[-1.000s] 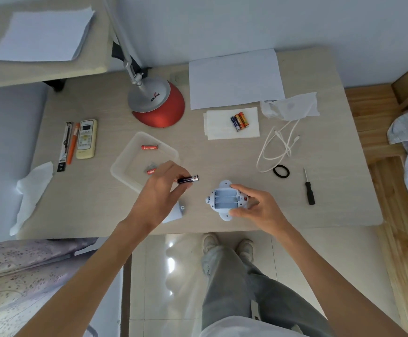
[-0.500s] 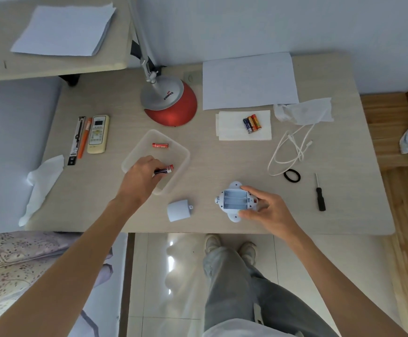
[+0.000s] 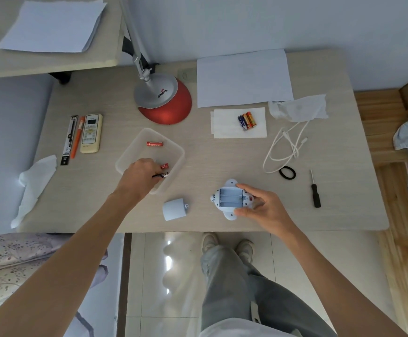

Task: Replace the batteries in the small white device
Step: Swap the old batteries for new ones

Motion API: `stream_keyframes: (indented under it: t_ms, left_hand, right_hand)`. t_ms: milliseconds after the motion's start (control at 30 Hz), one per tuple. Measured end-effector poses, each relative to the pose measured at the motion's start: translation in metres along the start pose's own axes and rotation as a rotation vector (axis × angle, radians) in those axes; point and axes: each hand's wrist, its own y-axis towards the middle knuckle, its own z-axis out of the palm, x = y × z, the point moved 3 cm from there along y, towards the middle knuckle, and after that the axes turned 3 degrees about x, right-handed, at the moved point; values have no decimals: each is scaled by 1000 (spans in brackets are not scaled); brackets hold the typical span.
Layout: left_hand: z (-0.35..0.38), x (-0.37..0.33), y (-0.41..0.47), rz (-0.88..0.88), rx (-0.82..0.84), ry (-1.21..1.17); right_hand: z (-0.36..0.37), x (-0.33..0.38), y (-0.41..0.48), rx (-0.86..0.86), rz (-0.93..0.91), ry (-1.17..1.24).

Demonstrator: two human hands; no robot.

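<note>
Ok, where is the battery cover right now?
In the head view the battery cover lies near the front edge of the table, between the clear tray and the white device that the right hand holds.

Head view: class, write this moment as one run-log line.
left hand: pinches dark battery at tray | right hand: grips white device, compartment empty | cover: off, on table | three batteries: on tissue

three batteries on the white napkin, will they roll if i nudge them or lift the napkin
The three batteries are smooth cylinders lying on their sides, so a sideways nudge would likely roll them. The napkin looks thin and soft, so it would probably sag when lifted and tip them off. They look small, so likely light.
</note>
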Motion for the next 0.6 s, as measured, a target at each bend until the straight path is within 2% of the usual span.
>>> stream_keyframes:
  t_ms: [233,367,467,600]
  left_hand:
    - [-45,-36,-14,56,-258,-41]
    - [-70,-80,-6,182,-344,-19]
    - [-77,-114,17,250,-341,2]
    - [-64,-151,63,282,-252,38]
  right_hand:
    - [0,3,-2,-9,7,8]
    - [0,3,-3,-11,18,11]
    - [1,3,-3,-18,23,4]
    - [3,3,-4,-27,29,-4]
